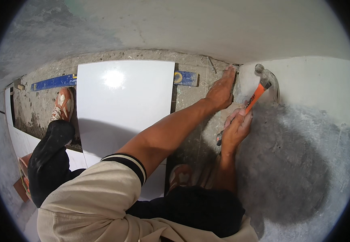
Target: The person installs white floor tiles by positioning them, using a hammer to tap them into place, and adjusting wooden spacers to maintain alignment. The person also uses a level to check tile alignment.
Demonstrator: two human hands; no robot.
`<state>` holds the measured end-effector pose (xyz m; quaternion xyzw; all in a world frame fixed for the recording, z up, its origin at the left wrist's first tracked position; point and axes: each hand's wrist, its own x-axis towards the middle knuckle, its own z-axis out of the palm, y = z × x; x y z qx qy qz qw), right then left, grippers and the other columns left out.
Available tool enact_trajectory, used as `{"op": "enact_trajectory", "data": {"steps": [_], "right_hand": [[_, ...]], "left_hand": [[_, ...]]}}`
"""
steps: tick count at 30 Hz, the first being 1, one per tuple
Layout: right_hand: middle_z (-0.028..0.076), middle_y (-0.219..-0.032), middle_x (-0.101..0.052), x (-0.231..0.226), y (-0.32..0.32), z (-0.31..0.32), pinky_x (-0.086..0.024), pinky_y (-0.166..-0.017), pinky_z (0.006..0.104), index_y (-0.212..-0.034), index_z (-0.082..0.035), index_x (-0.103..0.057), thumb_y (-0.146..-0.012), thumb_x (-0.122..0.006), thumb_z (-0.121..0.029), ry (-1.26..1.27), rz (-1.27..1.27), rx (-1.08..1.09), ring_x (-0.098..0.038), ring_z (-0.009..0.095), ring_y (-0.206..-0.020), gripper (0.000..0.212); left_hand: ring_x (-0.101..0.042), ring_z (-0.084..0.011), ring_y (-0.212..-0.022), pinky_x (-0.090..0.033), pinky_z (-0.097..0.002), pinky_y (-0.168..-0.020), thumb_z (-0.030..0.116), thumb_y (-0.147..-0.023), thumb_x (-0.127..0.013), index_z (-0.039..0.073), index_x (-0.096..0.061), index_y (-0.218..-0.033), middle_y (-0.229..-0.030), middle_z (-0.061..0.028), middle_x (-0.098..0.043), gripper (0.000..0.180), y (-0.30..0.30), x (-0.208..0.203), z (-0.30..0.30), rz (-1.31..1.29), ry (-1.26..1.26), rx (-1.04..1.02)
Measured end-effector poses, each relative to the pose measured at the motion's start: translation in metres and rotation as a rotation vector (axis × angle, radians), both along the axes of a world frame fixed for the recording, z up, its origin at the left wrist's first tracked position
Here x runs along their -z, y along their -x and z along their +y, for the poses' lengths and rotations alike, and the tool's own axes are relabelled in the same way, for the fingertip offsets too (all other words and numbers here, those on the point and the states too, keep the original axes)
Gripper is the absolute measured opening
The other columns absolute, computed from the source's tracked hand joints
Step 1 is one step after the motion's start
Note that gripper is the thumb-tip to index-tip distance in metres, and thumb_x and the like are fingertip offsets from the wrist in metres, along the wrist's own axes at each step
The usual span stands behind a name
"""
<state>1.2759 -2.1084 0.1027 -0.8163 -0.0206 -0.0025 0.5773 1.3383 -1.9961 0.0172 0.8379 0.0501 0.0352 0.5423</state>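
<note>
A claw hammer (257,94) with an orange handle and a grey head is gripped in my right hand (238,126), its head raised beside the right-hand wall. The dark end of its handle sticks out below my fist. My left arm reaches across to the far right corner. There my left hand (222,88) lies with fingers stretched out and together, against the base of the wall. A thin dark gap or edge runs along its outer side. Left of it, a large glossy white tile (126,90) covers part of a blue spirit level (54,82).
Rough grey concrete floor (191,137) shows around the tile. A nail-like rod (211,64) is near the far wall (207,32). The plastered right wall (300,88) stands close. My shoes (64,103) are either side of the tile. Reddish objects (23,177) lie at lower left.
</note>
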Motion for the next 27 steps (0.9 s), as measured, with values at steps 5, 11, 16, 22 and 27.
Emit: {"op": "enact_trajectory", "data": {"steps": [5, 11, 16, 22, 27], "right_hand": [[0.003, -0.076, -0.053, 0.019, -0.013, -0.01, -0.038, -0.046, 0.0265, -0.131, 0.004, -0.056, -0.113, -0.048, -0.02, 0.081, 0.234, -0.093, -0.048, 0.009, -0.057, 0.031], [-0.002, -0.075, -0.049, 0.002, 0.0, 0.004, -0.036, -0.046, 0.0233, -0.108, -0.005, -0.056, -0.114, -0.048, -0.027, -0.028, 0.097, 0.053, -0.044, 0.006, -0.055, 0.024], [-0.002, -0.076, -0.05, 0.017, -0.014, -0.011, -0.036, -0.046, 0.0234, -0.112, -0.004, -0.056, -0.115, -0.048, -0.027, 0.147, 0.16, -0.082, -0.046, 0.006, -0.056, 0.025], [0.0, -0.077, -0.052, 0.012, -0.004, 0.0, -0.038, -0.047, 0.0243, -0.114, -0.002, -0.058, -0.114, -0.049, -0.027, 0.02, 0.055, 0.036, -0.045, 0.006, -0.055, 0.026], [0.002, -0.075, -0.053, 0.016, -0.016, -0.009, -0.039, -0.048, 0.0257, -0.117, 0.002, -0.057, -0.114, -0.048, -0.026, 0.164, 0.273, -0.073, -0.048, 0.008, -0.056, 0.03]], "left_hand": [[-0.014, -0.0425, -0.162, -0.024, -0.0464, -0.131, -0.003, -0.085, -0.059, -0.007, -0.008, -0.165, -0.173, -0.0309, -0.01, 0.095, 0.0, -0.002, -0.002, 0.013, 0.01, 0.009], [-0.015, -0.0427, -0.162, -0.021, -0.0456, -0.132, -0.002, -0.085, -0.06, -0.008, -0.009, -0.165, -0.173, -0.032, -0.011, 0.095, 0.002, 0.011, 0.0, -0.033, 0.003, -0.029], [-0.015, -0.0433, -0.161, -0.02, -0.045, -0.132, -0.003, -0.085, -0.059, -0.009, -0.009, -0.164, -0.172, -0.0335, -0.013, 0.094, -0.003, 0.005, -0.003, -0.002, 0.042, -0.022], [-0.014, -0.0428, -0.162, -0.02, -0.0442, -0.133, -0.004, -0.085, -0.059, -0.009, -0.009, -0.164, -0.172, -0.0325, -0.013, 0.094, -0.004, 0.006, 0.001, -0.038, 0.0, -0.05], [-0.013, -0.0426, -0.162, -0.02, -0.0441, -0.133, -0.006, -0.084, -0.058, -0.009, -0.01, -0.164, -0.172, -0.0322, -0.013, 0.093, -0.004, 0.003, -0.004, 0.011, 0.047, -0.043]]}}
